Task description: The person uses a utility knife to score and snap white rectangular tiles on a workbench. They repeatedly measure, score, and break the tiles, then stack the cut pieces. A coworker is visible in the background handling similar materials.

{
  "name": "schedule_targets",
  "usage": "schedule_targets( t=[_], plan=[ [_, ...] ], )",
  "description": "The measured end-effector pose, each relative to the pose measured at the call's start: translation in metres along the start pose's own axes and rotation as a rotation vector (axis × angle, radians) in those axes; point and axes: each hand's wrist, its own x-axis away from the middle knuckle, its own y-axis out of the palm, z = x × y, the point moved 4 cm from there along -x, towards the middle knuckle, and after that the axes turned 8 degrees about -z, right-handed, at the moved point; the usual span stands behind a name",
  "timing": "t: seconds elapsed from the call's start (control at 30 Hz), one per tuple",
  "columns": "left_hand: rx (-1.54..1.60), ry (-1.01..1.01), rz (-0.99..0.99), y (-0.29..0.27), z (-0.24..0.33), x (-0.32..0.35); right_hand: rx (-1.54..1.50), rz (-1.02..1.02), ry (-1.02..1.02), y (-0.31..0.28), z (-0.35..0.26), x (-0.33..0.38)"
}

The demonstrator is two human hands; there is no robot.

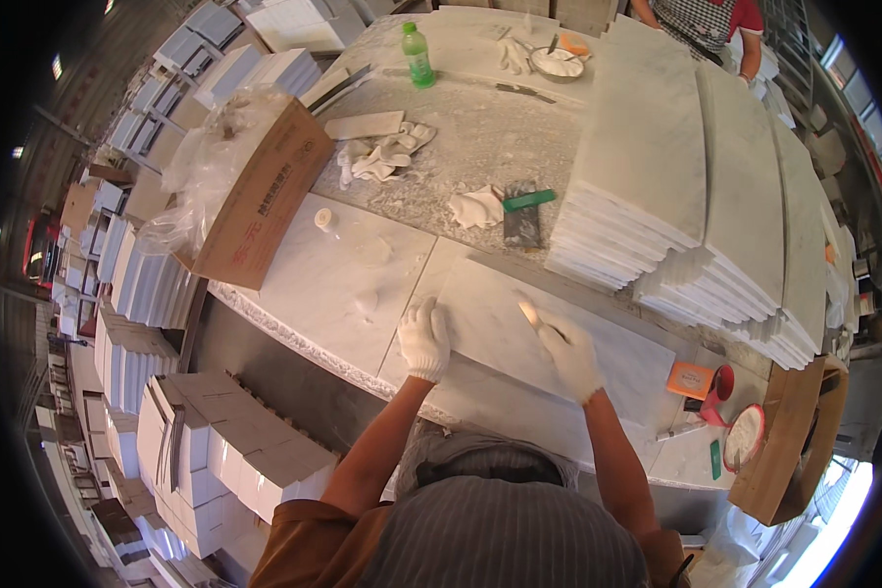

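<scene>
In front of me lies a pale grey-white marble slab on a larger white worktop. My left hand, in a white knitted glove, rests at the slab's left end with its fingers laid down and holding nothing. Also gloved, my right hand is closed round a small putty knife over the middle of the slab. The knife's blade points away to the far left; its handle is mostly hidden in the glove. Left of my left hand sit a white lump and a small round white container.
Tall stacks of marble slabs stand at right. A cardboard box is at left, a green bottle at the back. Near right are an orange box, a red cup and a bowl of white paste. Another person stands beyond.
</scene>
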Motion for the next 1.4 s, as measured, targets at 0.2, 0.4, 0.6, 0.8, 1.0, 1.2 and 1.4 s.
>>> schedule_targets(
  t=[0.2, 0.4, 0.6, 0.8, 1.0, 1.2, 1.4],
  plan=[
    [-0.027, 0.036, -0.019, 0.001, -0.004, -0.001, 0.141, 0.037, -0.220, 0.054, -0.014, -0.079],
    [-0.007, 0.052, -0.039, -0.001, -0.007, -0.004, 0.423, 0.190, -0.306, 0.072, -0.012, -0.101],
    [-0.014, 0.089, -0.032, 0.000, -0.008, -0.004, 0.615, 0.248, -0.276, 0.078, -0.023, -0.088],
    [0.048, -0.059, -0.223, -0.008, -0.005, -0.017, 0.528, 0.286, -0.307, 0.070, -0.033, -0.073],
    [-0.202, -0.041, -0.238, 0.006, 0.032, -0.067, -0.202, 0.120, -0.003, 0.061, -0.022, -0.058],
    [-0.243, -0.190, -0.228, 0.025, 0.032, -0.099, -0.190, 0.179, 0.016, 0.043, -0.005, -0.035],
    [-0.166, -0.094, -0.043, 0.014, 0.015, -0.091, -0.270, 0.173, 0.081, 0.038, -0.007, -0.020]
  ],
)
